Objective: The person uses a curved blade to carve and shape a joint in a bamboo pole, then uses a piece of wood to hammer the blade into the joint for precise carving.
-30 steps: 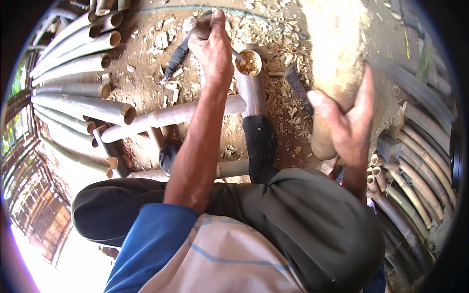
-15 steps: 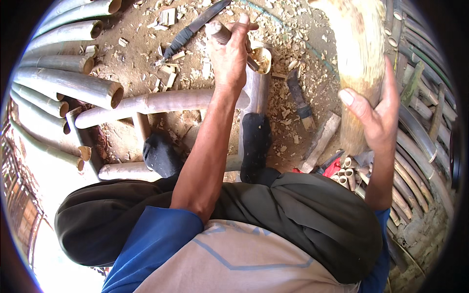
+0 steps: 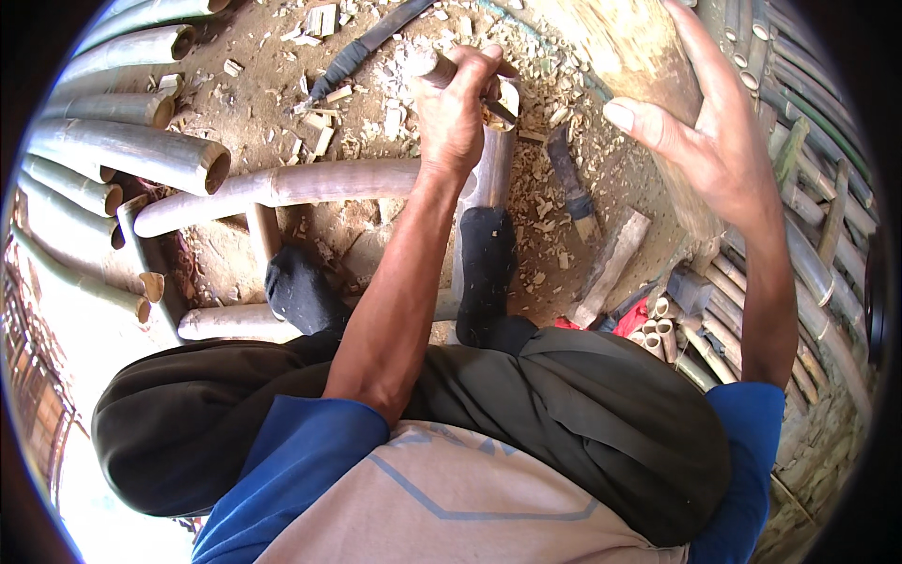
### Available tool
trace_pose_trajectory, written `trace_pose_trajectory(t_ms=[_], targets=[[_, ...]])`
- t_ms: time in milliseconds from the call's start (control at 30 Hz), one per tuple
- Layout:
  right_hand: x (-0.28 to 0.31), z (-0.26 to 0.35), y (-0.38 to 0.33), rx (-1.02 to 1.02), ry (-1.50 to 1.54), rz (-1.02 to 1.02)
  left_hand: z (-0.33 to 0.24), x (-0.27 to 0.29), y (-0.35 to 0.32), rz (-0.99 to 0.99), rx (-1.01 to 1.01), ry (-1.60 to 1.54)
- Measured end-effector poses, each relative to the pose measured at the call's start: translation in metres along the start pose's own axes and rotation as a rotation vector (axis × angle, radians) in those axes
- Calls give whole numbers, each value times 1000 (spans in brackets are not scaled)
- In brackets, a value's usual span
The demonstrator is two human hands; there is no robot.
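Note:
My left hand (image 3: 456, 117) is closed round the thick round handle of a chisel (image 3: 433, 70), its blade down at the open end of an upright-lying bamboo tube (image 3: 493, 164). Pale shavings sit at the tube's mouth. My right hand (image 3: 723, 141) holds a heavy pale wooden club (image 3: 648, 56), thumb along its near side and fingers on the far side. The club's narrower end slants down past the palm. My foot in a black sock (image 3: 486, 249) presses on the tube, which meets a crosswise bamboo pole (image 3: 329, 183).
A dark-handled knife (image 3: 366, 54) lies beyond the left hand. Another blade (image 3: 571, 183) and a wood piece (image 3: 613, 268) lie right of the tube. Cut bamboo poles (image 3: 141, 155) are stacked left, with more bamboo (image 3: 808, 244) at right. Wood chips (image 3: 554, 66) cover the ground.
My right hand and the club have shifted, the club now tilting more to the left. My left hand with the chisel has moved slightly down and right in the view.

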State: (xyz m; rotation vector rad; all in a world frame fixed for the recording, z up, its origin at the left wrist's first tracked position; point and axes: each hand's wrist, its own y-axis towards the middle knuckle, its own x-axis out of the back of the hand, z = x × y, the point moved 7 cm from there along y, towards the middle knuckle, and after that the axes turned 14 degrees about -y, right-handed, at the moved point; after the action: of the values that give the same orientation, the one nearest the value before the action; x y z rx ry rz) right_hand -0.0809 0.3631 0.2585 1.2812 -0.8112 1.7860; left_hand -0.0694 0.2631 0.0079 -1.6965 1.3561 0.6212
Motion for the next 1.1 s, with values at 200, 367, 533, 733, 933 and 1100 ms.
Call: trace_pose_trajectory(t_ms=[200, 367, 533, 733, 933, 1100], targets=[[-14, 0, 29, 190, 138, 54, 5, 6, -3, -39, -138, 267], [-17, 34, 62, 356, -276, 578, 9, 16, -6, 177, -516, 1252], [2, 36, 51, 240, -97, 262, -3, -10, -12, -3, -69, 665], [-18, -10, 33, 221, -452, 300, 34, -10, -11, 311, -458, 1246], [0, -6, 14, 3, 177, 127, 22, -27, -11, 170, -24, 629], [-32, -34, 0, -39, -176, 196, 20, -12, -10, -35, 15, 437]])
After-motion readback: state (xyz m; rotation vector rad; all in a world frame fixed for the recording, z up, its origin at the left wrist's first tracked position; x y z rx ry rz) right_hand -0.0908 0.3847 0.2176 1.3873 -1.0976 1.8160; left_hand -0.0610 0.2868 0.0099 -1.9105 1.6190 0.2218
